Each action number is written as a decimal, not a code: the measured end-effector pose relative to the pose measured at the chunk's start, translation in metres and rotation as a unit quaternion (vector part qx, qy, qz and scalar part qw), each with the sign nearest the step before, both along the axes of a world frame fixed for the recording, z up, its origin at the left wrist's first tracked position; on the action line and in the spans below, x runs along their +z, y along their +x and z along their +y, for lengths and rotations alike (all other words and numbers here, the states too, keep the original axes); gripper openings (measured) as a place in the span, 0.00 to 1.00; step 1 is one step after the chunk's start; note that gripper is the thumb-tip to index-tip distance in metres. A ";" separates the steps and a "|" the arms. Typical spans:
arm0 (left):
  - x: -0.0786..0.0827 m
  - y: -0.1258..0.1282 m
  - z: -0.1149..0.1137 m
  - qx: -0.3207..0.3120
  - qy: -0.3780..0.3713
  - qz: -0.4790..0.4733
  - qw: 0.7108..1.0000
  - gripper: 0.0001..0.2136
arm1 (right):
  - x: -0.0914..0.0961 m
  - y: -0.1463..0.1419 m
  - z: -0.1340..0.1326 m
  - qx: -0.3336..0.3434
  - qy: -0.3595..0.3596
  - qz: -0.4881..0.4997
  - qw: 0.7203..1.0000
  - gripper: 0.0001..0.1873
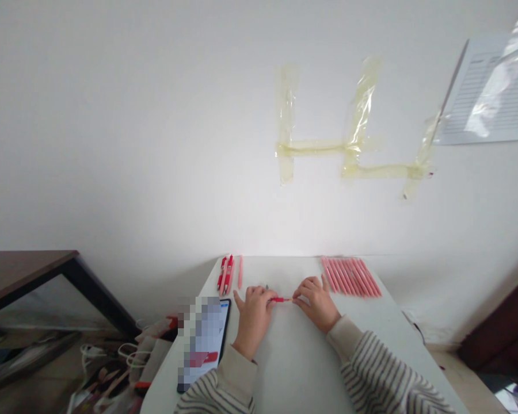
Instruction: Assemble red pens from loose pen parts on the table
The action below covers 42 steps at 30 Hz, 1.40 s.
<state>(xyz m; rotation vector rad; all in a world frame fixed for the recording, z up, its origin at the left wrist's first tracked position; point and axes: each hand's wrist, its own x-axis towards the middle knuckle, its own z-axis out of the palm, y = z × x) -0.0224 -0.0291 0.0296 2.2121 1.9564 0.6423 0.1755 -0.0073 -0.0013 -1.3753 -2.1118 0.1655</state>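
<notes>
Over the middle of the white table, my left hand (255,313) is closed on a red pen part (278,299), which points sideways to the right. Its thin, pale end reaches the fingertips of my right hand (316,302). Those fingers are pinched together, and what lies between them is too small to make out. A small dark piece (266,286) shows just behind my left fingers. Beyond my right hand lies a row of several slim pink pen barrels (349,276), side by side.
At the table's far left lie red-and-pink pens (225,275) and a single pink barrel (240,272). A phone (211,345) rests by my left forearm, partly pixelated. The white wall (176,144) rises behind the table (302,368). Bags (149,356) crowd the floor at left.
</notes>
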 end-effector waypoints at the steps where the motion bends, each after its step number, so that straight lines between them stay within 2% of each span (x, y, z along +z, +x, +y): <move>1: 0.000 0.000 0.000 0.001 0.002 -0.001 1.000 0.10 | 0.000 0.000 0.000 0.000 0.001 0.001 1.000 0.02; 9: -0.002 -0.005 0.001 0.018 0.017 0.009 1.000 0.12 | -0.005 0.005 0.005 0.001 0.009 0.017 1.000 0.05; 16: -0.012 -0.018 0.004 0.096 0.052 0.042 0.993 0.15 | -0.006 0.016 0.010 -0.018 0.040 0.017 0.999 0.09; 20: -0.016 -0.022 0.006 0.117 0.048 0.065 0.990 0.17 | -0.008 0.021 0.012 -0.040 0.051 0.011 0.998 0.10; 26: -0.016 -0.022 0.005 0.123 0.038 0.078 0.989 0.17 | -0.013 0.026 0.016 -0.074 0.053 0.001 0.996 0.11; 42: -0.014 -0.020 0.005 0.110 0.017 0.051 0.992 0.13 | -0.010 0.024 0.014 -0.086 0.036 -0.009 0.996 0.11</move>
